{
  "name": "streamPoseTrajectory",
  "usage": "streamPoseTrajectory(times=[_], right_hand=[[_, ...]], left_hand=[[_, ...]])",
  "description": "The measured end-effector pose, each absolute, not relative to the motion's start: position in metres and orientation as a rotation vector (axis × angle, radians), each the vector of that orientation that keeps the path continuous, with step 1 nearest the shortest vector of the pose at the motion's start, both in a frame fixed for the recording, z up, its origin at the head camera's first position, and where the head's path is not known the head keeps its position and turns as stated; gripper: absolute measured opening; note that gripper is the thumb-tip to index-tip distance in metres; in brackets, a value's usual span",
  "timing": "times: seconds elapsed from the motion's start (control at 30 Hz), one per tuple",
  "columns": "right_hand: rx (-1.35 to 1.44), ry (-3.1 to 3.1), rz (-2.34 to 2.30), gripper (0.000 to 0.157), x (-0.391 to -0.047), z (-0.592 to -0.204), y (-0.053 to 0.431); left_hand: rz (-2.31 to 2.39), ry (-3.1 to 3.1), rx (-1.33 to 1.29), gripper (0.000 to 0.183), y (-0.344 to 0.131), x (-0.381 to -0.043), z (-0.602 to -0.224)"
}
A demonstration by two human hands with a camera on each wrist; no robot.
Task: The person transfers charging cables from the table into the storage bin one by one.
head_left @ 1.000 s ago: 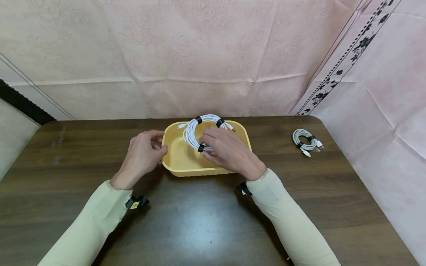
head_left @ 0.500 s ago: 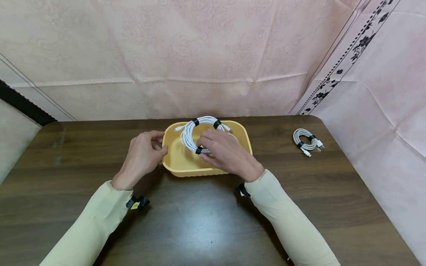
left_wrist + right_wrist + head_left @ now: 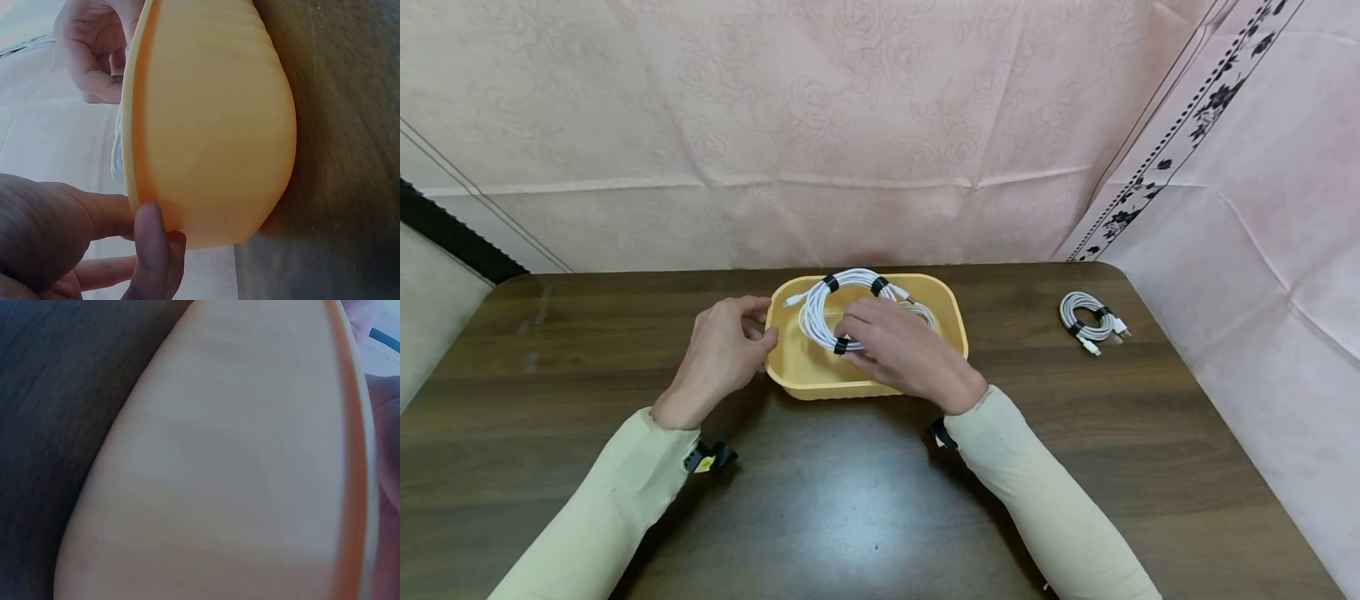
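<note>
A yellow plastic tray (image 3: 805,367) with rounded corners stands near the table's back edge. My left hand (image 3: 724,348) pinches its left rim; in the left wrist view the thumb (image 3: 152,240) lies against the outer wall. Over the tray my right hand (image 3: 901,346) grips a coiled white cable (image 3: 815,321) bound with black straps. One white connector end of the coil points left, and its lower right part is hidden under the hand. More white cable strands (image 3: 925,314) show in the tray just beyond the hand. The tray's outer wall (image 3: 219,450) fills most of the right wrist view.
Toward the table's right end lies a smaller coiled white cable (image 3: 1086,319), with black straps and a plug. Behind the brown wooden table (image 3: 820,517) hangs a pale floral cloth (image 3: 820,133).
My right hand has shifted slightly left and toward me with the coiled cable, uncovering more white strands at the right. The left hand and the tray stay in place.
</note>
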State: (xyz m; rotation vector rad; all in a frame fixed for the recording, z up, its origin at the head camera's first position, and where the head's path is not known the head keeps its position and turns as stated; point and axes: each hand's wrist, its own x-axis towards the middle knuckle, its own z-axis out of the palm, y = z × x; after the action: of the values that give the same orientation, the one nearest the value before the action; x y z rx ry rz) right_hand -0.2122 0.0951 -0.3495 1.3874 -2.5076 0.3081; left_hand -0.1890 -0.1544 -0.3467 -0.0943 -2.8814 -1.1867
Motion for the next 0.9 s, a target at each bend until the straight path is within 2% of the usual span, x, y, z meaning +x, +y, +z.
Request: streamPoseTrajectory(times=[0.9], right_hand=[[1.390, -2.553, 0.292, 0.019, -0.2124, -0.3533, 0.0925]], left_hand=[[-1.245, -2.922, -0.041, 0.045, -0.1534, -0.1886, -0.3436]])
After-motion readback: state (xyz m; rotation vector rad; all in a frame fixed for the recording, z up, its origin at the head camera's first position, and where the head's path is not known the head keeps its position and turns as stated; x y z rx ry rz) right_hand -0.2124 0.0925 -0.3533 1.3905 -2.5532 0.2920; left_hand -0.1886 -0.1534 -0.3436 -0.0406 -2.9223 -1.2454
